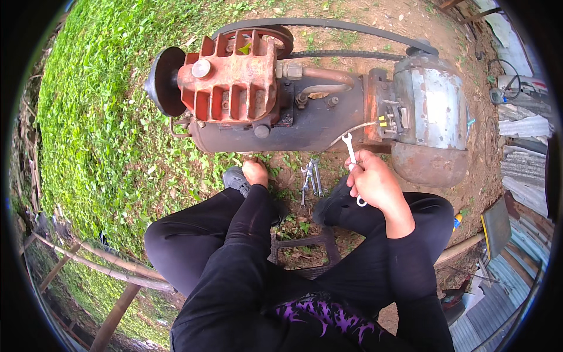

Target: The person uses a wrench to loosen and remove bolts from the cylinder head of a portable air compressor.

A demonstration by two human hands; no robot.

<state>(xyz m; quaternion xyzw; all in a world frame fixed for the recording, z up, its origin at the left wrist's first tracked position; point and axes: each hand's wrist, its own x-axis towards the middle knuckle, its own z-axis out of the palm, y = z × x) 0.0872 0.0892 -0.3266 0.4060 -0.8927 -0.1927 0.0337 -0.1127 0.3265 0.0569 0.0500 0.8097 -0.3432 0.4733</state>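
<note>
A silver combination wrench (351, 154) is in my right hand (375, 179), its open end pointing up toward the tank and its ring end below my palm. My fingers close round its shaft. Down by my left shoe (236, 179), my left hand (255, 172) reaches to the lower edge of the dark compressor tank (234, 138); its fingers are mostly hidden. Several more wrenches (311, 177) lie on the soil between my feet. On top of the tank sits a rusty red finned pump (231, 82) with a black round air filter (165, 82).
A grey electric motor (431, 105) stands at the tank's right end, linked to the pump's pulley by a long belt (328, 23). A thin cable (355, 128) runs along the tank. Grass (99, 117) spreads to the left; corrugated sheets (522, 170) lie at the right.
</note>
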